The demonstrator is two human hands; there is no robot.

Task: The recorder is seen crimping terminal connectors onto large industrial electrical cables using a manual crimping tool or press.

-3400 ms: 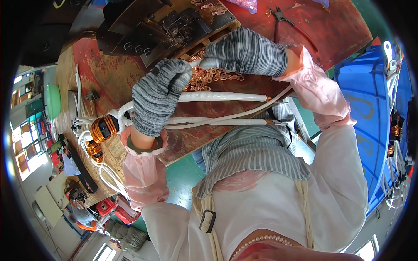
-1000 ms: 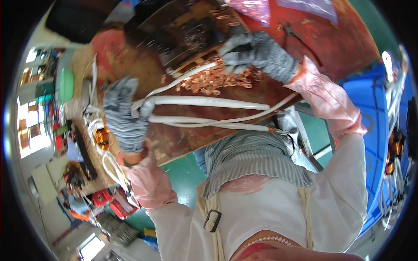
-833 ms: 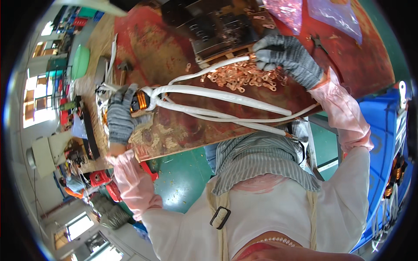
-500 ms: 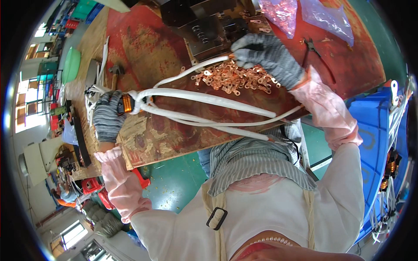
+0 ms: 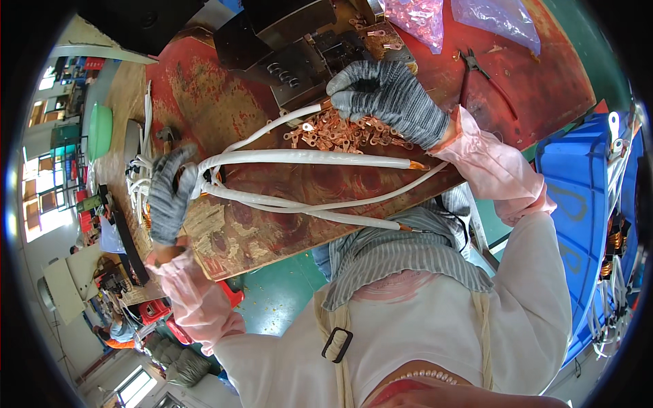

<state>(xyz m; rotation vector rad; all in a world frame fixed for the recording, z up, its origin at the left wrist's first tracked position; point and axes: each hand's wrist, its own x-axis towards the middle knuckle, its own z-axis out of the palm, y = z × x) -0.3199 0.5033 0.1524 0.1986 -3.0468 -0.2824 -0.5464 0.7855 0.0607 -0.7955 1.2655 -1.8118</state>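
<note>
- We hold a bundle of white sleeved wires (image 5: 306, 160) across the rusty red workbench (image 5: 204, 88), near its front edge.
- Our left hand (image 5: 169, 194) grips the bundle closed at the bench's left end.
- Our right hand (image 5: 391, 102) pinches one wire's bare tip above the copper ring terminals (image 5: 337, 132).
- We judge a terminal is being fitted; next, seat it squarely in the black crimping press (image 5: 299, 41).

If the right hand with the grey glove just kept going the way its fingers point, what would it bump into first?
The right hand pinches the end of a white cable, fingers pointing toward the dark metal machine at the back of the red bench. It would probably meet that machine first, though depth is hard to judge here.
</note>
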